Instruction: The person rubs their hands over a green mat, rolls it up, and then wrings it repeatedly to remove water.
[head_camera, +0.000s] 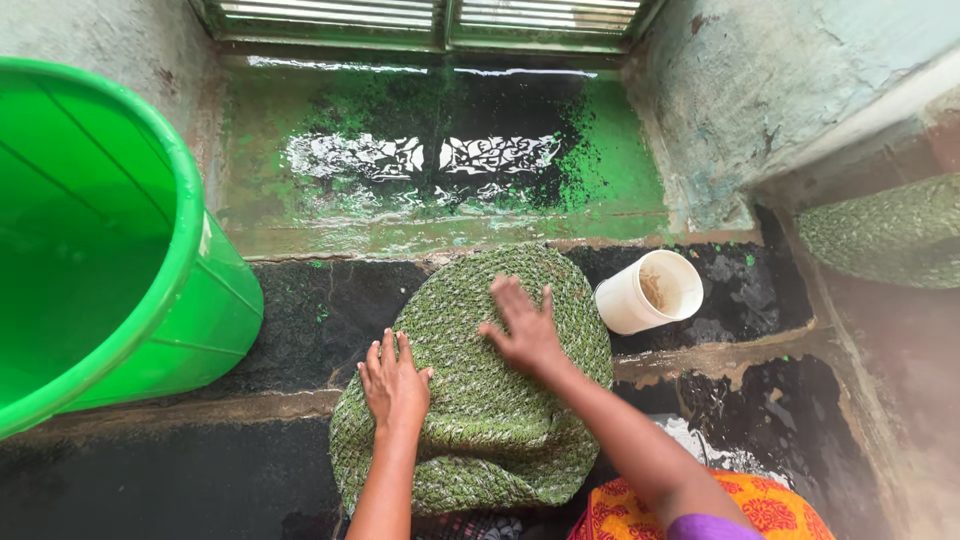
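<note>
A round braided mat (480, 400), woven of thick green cord flecked with white, lies on a wet floor (150, 480) and over a low step (700, 358). Its near edge is folded into a thick roll, and its far edge reaches the base of a painted ledge (620, 170).

The left hand (393, 383) lies flat on the mat's left part, fingers straight and close together, palm down, gripping nothing. The right hand (524, 330) presses on the mat's upper middle with fingers spread; it too is open, closed on nothing. Both forearms reach in from the lower edge. An orange patterned cloth (700, 515) shows beneath the right arm.

A large bucket (190, 300) of smooth, bright green plastic stands to the left, well apart from the mat, with water inside. A small white cup (648, 292), cylindrical and tipped on its side, rests just right of the mat, its mouth turned toward the viewer.

The floor is dark, rough stone or cement, wet and speckled with green. The ledge behind is coated in worn green paint, glossy with water that mirrors a louvred window (430, 15) above it. Rough plastered walls (760, 90) close in both sides. A second braided piece (885, 235) lies at the far right.
</note>
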